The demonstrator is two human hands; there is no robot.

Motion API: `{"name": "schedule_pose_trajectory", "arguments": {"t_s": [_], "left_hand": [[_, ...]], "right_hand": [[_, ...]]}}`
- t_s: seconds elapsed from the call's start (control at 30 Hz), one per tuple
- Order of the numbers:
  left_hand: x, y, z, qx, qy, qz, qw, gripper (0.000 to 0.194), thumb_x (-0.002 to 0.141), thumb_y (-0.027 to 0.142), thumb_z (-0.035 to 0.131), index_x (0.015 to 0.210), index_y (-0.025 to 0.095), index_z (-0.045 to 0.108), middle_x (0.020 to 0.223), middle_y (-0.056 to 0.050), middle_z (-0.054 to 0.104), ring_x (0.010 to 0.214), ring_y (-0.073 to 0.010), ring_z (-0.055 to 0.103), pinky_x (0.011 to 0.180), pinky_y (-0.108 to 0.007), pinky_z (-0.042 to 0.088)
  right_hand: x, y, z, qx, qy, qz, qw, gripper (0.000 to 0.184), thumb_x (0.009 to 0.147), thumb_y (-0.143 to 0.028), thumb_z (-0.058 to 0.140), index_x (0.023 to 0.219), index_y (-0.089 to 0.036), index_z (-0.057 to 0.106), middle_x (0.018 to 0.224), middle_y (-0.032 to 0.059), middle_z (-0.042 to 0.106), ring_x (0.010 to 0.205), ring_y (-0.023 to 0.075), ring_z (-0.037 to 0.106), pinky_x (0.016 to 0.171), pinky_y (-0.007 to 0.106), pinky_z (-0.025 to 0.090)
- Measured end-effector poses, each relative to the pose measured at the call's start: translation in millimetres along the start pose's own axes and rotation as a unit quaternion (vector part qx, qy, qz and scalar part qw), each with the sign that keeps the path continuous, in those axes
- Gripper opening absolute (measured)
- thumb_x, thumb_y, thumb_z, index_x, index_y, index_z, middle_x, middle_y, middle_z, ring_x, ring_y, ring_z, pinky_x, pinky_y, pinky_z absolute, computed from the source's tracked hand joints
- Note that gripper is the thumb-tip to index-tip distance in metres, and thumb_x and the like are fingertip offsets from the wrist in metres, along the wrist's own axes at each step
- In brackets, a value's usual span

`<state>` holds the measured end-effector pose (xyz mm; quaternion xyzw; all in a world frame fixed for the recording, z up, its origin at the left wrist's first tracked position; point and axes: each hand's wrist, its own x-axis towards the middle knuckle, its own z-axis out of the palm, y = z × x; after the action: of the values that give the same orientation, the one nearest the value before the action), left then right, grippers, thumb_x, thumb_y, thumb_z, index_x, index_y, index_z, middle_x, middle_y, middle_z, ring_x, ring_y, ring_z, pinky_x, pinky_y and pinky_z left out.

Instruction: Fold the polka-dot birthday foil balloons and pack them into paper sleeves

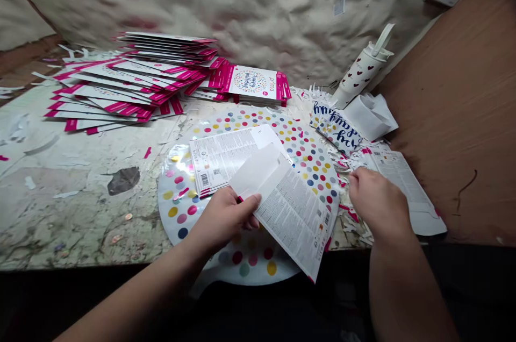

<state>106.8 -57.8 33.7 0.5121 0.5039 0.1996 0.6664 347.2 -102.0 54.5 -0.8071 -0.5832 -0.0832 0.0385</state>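
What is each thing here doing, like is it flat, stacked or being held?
Left hand: gripping the printed card
Printed card: folded, held up
Right hand: open, above paper scraps
Paper scraps: scattered
Polka-dot foil balloon: lying flat
Birthday packaging cards: stacked, fanned out
Heart-print bottle: tilted

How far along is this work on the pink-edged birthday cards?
Looks done: a fanned stack of white, pink-edged "happy birthday" cards lies at the back of the scuffed white bench. In hand: the left hand grips a white printed card, with the right hand beside it, above a round polka-dot foil balloon. Still loose: a printed white sheet and navy-lettered pieces at right.
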Motion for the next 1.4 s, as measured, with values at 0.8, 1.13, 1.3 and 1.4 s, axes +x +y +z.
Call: {"name": "schedule_pose_trajectory", "arguments": {"t_s": [0.8, 1.13, 1.3, 1.4], "left_hand": [[1, -55, -17.9, 0.478, -0.112, 0.436, 0.754, 0.023, 0.085, 0.016, 0.042, 0.098, 0.014, 0.061, 0.116, -0.016, 0.06, 0.109, -0.0275, 0.052, 0.093, -0.043, 0.042], [18, -22, -7.1, 0.522, 0.018, 0.179, 0.834, 0.026, 0.081, 0.044, 0.052, 0.084, 0.019, 0.052, 0.084, -0.005, 0.056, 0.078, -0.0218, 0.055, 0.062, -0.03, 0.04], [27, -19, -9.9, 0.55, -0.006, 0.199, 0.811, 0.021, 0.079, 0.038, 0.056, 0.085, 0.019, 0.049, 0.084, -0.004, 0.054, 0.079, -0.0225, 0.054, 0.064, -0.03, 0.039], [25, -18, -20.3, 0.562, 0.016, 0.196, 0.803, 0.025, 0.076, 0.039, 0.058, 0.087, 0.018, 0.05, 0.087, -0.006, 0.053, 0.082, -0.0241, 0.054, 0.067, -0.032, 0.041]], "right_hand": [[-63, -32, 60, 0.201, 0.016, -0.397, 0.895, 0.035, 0.084, -0.009, 0.044, 0.117, -0.013, 0.056, 0.116, 0.0163, 0.059, 0.11, 0.0258, 0.052, 0.089, 0.044, 0.047], [-12, -43, 45, 0.309, -0.228, -0.169, 0.908, 0.014, 0.074, -0.028, 0.065, 0.078, -0.02, 0.055, 0.078, -0.0016, 0.059, 0.071, 0.0127, 0.054, 0.062, 0.025, 0.043], [-12, -48, 44, 0.225, -0.166, -0.225, 0.933, 0.015, 0.075, -0.024, 0.065, 0.087, -0.02, 0.057, 0.089, 0.0028, 0.059, 0.085, 0.0176, 0.054, 0.072, 0.031, 0.045], [-19, -46, 42, 0.18, -0.132, -0.332, 0.916, 0.016, 0.082, -0.02, 0.057, 0.097, -0.021, 0.061, 0.103, 0.0072, 0.06, 0.096, 0.0198, 0.055, 0.078, 0.033, 0.047]]}}
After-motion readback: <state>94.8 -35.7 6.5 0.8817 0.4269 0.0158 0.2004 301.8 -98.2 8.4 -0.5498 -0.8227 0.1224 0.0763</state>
